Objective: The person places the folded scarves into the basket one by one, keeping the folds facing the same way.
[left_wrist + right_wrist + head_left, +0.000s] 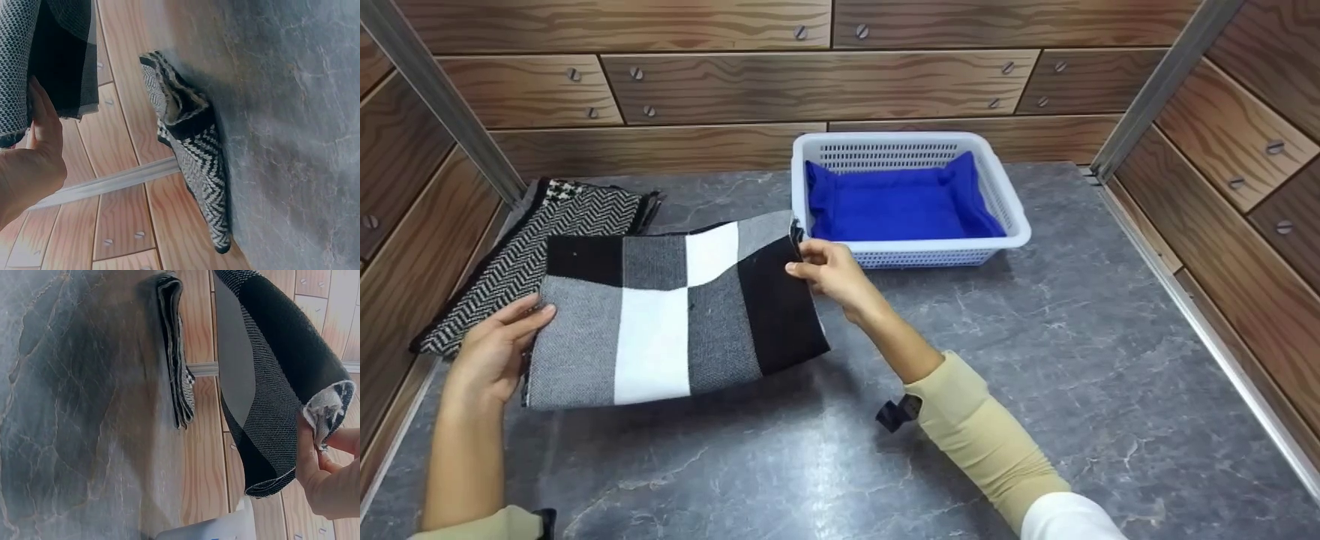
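Note:
Between my two hands hangs a folded scarf (652, 322) with black, white and grey checks, raised over the tabletop. My left hand (499, 349) grips its left edge, thumb in front and fingers partly hidden by the cloth. At the upper right corner, my right hand (836, 277) pinches the folded layers between thumb and fingers. In the right wrist view the scarf (270, 371) bows out, with a pale frayed end by the fingertips. Behind it at the left lies a folded herringbone scarf (577, 217), black and white.
A white plastic basket (1012, 217) stands at the back, right of the middle, with a blue folded cloth (892, 202) inside. Wood-patterned walls (720, 86) enclose the grey marbled table (1057, 337) at the back and both sides, with metal strips (1207, 322) along the corners.

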Action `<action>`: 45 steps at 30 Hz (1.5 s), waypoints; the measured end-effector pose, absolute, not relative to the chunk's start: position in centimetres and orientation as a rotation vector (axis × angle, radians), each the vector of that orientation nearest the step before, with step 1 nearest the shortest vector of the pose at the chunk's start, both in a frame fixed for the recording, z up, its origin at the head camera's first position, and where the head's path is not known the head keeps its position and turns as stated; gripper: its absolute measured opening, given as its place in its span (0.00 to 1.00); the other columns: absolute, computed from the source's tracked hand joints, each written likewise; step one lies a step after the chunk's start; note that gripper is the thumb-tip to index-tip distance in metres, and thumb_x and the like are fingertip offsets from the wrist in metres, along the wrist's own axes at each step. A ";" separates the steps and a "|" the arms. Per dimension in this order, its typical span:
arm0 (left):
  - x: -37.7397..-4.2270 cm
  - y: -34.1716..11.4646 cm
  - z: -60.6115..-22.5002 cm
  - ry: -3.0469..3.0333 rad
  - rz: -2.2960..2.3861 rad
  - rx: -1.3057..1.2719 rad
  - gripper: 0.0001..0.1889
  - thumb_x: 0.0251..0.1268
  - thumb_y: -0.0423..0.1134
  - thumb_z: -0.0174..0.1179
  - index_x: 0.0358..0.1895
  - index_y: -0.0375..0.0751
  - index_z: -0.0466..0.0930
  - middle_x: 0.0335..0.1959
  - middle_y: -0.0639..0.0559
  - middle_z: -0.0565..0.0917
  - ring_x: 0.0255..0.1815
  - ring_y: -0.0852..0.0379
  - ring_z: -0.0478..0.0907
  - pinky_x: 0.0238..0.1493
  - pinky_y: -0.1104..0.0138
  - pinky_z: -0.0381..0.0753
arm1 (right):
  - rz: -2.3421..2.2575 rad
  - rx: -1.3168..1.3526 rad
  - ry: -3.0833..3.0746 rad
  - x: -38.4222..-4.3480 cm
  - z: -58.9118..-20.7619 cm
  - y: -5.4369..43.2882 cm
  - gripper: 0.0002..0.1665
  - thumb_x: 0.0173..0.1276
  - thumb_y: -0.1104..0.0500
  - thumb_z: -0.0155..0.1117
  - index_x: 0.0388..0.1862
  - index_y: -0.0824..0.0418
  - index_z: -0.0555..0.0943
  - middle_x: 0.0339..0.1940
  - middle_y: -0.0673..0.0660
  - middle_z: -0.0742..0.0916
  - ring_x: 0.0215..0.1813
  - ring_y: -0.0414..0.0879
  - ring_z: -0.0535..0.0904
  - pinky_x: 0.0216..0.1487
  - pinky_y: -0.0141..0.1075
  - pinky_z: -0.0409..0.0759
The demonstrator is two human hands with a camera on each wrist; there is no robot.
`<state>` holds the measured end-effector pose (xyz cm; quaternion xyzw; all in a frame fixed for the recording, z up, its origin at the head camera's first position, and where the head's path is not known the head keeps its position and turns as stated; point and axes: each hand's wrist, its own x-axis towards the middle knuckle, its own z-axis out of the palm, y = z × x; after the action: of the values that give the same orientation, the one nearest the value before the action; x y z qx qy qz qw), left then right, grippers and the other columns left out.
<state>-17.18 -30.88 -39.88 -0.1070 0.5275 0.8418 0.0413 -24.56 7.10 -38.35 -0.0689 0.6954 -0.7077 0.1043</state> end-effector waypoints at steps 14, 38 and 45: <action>-18.2 -28.4 -38.7 1.558 2.588 -0.311 0.11 0.61 0.27 0.57 0.34 0.50 0.82 0.35 0.57 0.79 0.35 0.61 0.78 0.33 0.68 0.78 | -2.098 -0.176 2.095 -24.8 -37.7 9.3 0.05 0.61 0.72 0.59 0.37 0.69 0.76 0.24 0.53 0.80 0.24 0.40 0.75 0.24 0.28 0.74; -20.2 -24.9 -38.0 1.568 2.562 -0.244 0.10 0.60 0.26 0.58 0.33 0.48 0.82 0.34 0.56 0.80 0.33 0.60 0.78 0.32 0.68 0.78 | -2.134 -0.122 2.071 -25.9 -37.5 12.8 0.08 0.61 0.72 0.57 0.40 0.68 0.77 0.30 0.54 0.82 0.31 0.43 0.78 0.32 0.33 0.78; -20.6 -24.1 -37.4 1.632 2.502 -0.244 0.10 0.60 0.27 0.58 0.40 0.47 0.76 0.37 0.58 0.77 0.35 0.63 0.78 0.36 0.69 0.77 | -2.167 -0.092 2.058 -26.1 -37.3 13.8 0.07 0.61 0.72 0.57 0.38 0.66 0.77 0.30 0.54 0.82 0.32 0.44 0.78 0.33 0.34 0.79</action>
<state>-20.61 -24.08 -37.42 -0.0811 0.5430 0.8327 0.0722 -26.14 13.82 -37.32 -0.0306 0.6863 -0.7227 0.0756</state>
